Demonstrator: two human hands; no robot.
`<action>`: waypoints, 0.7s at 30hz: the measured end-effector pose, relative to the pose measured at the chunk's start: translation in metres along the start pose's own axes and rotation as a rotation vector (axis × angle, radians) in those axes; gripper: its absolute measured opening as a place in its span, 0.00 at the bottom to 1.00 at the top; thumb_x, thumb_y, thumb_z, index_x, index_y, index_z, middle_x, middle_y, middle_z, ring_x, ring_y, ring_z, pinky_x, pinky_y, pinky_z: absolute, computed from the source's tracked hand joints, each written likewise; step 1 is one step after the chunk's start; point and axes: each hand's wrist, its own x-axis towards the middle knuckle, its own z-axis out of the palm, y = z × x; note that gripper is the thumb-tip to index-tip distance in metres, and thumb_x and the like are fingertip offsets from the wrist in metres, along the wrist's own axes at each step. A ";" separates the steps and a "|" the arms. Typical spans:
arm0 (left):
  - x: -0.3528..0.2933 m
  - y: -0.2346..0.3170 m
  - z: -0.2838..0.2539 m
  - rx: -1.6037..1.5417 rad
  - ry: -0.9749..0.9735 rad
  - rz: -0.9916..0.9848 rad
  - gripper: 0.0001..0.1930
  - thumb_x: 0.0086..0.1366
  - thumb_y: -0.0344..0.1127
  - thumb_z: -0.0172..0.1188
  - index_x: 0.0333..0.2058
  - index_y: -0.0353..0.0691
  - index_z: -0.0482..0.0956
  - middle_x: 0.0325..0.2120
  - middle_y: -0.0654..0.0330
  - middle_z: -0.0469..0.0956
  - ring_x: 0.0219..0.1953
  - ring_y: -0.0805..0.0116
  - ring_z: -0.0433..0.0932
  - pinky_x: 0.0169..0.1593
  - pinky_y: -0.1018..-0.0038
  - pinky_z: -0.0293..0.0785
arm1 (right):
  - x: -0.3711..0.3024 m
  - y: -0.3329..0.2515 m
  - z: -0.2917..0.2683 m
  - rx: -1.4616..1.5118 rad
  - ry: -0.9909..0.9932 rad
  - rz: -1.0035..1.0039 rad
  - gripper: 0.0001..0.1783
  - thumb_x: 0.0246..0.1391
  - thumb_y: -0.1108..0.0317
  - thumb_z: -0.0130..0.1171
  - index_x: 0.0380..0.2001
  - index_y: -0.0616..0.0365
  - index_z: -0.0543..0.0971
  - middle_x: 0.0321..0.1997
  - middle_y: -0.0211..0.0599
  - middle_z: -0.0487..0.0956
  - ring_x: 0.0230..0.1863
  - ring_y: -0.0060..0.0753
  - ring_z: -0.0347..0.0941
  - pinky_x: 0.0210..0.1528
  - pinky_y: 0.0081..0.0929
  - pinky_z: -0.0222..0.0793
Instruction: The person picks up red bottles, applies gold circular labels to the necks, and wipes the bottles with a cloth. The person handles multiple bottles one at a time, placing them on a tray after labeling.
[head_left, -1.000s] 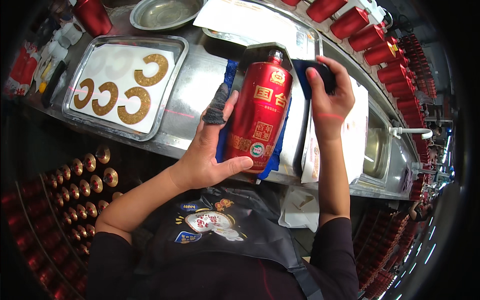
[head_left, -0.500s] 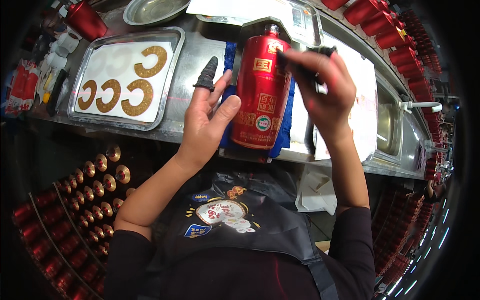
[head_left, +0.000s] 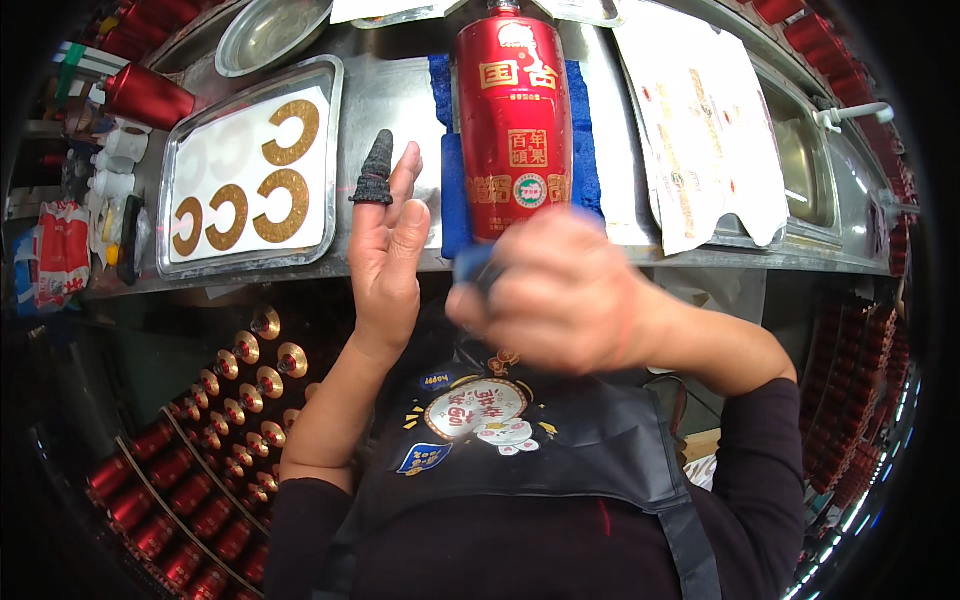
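A red bottle [head_left: 515, 110] with gold and white print lies on a folded blue cloth [head_left: 585, 140] on the metal counter. To its left, my left hand [head_left: 388, 270] is raised with fingers apart, empty and not touching the bottle. One of its fingers wears a ribbed black finger cover [head_left: 374, 170]. My right hand [head_left: 560, 290], blurred by motion, is curled in front of the bottle's lower end and hides part of it. A dark, bluish patch shows at its fingers; I cannot make out what it is.
Left of my left hand, a metal tray [head_left: 325, 220] carries several gold C-shaped pieces [head_left: 290, 205] on white backing. A metal bowl [head_left: 270, 35] stands behind it. White sheets [head_left: 690, 120] and a sink [head_left: 800, 165] are at right. Red bottles [head_left: 150, 95] stand at far left, more below.
My right hand has come down from the bottle's upper part to its lower end. My left hand has moved away from the bottle's side. The whole view has shifted a little.
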 end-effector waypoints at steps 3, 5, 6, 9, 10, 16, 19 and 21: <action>-0.003 0.003 -0.005 -0.014 -0.061 0.003 0.33 0.72 0.35 0.50 0.70 0.27 0.52 0.71 0.42 0.58 0.74 0.50 0.55 0.76 0.57 0.46 | -0.017 -0.001 -0.012 -0.065 0.072 0.168 0.22 0.32 0.70 0.70 0.38 0.52 0.89 0.29 0.26 0.76 0.34 0.36 0.74 0.29 0.31 0.69; -0.001 0.008 -0.007 0.008 -0.176 0.022 0.38 0.66 0.29 0.52 0.72 0.29 0.49 0.73 0.43 0.55 0.76 0.53 0.51 0.76 0.59 0.45 | -0.019 0.003 -0.021 0.048 0.036 0.186 0.22 0.33 0.74 0.69 0.39 0.52 0.89 0.31 0.31 0.80 0.35 0.36 0.78 0.33 0.31 0.73; 0.000 0.013 -0.006 0.041 -0.266 0.048 0.41 0.62 0.25 0.52 0.73 0.30 0.48 0.74 0.43 0.53 0.77 0.54 0.48 0.76 0.60 0.45 | -0.016 0.012 -0.023 0.044 0.066 0.200 0.22 0.37 0.76 0.69 0.42 0.54 0.87 0.33 0.32 0.82 0.36 0.34 0.79 0.35 0.30 0.74; 0.010 0.020 0.006 0.370 -0.410 0.169 0.52 0.55 0.26 0.59 0.75 0.33 0.38 0.76 0.43 0.44 0.78 0.51 0.42 0.77 0.58 0.40 | 0.005 0.057 -0.027 0.049 0.273 0.551 0.19 0.48 0.77 0.70 0.46 0.59 0.84 0.40 0.35 0.85 0.38 0.28 0.81 0.43 0.28 0.76; 0.011 0.022 0.011 0.446 -0.417 0.170 0.53 0.55 0.25 0.61 0.75 0.33 0.36 0.75 0.43 0.45 0.78 0.52 0.43 0.77 0.59 0.42 | 0.012 0.075 -0.022 0.112 0.331 0.565 0.17 0.49 0.77 0.71 0.44 0.59 0.84 0.40 0.36 0.85 0.38 0.31 0.81 0.43 0.28 0.76; 0.020 0.013 0.033 0.700 -0.320 0.225 0.61 0.52 0.34 0.77 0.74 0.30 0.39 0.68 0.45 0.64 0.67 0.55 0.67 0.67 0.62 0.65 | -0.006 0.055 -0.019 -0.192 0.251 0.176 0.19 0.40 0.75 0.71 0.40 0.54 0.86 0.31 0.29 0.77 0.32 0.31 0.75 0.36 0.29 0.74; 0.022 0.007 0.032 0.672 -0.248 0.236 0.61 0.50 0.40 0.80 0.73 0.29 0.45 0.64 0.44 0.68 0.65 0.53 0.69 0.67 0.58 0.63 | -0.025 -0.001 -0.012 0.031 0.295 0.200 0.18 0.38 0.77 0.71 0.38 0.56 0.86 0.29 0.29 0.76 0.27 0.30 0.73 0.29 0.27 0.73; 0.023 0.007 0.031 0.763 -0.231 0.294 0.61 0.50 0.40 0.81 0.72 0.28 0.45 0.67 0.42 0.64 0.67 0.53 0.67 0.70 0.58 0.57 | -0.033 -0.013 0.002 0.097 0.306 0.565 0.17 0.42 0.75 0.74 0.40 0.58 0.84 0.36 0.36 0.82 0.30 0.33 0.77 0.33 0.28 0.75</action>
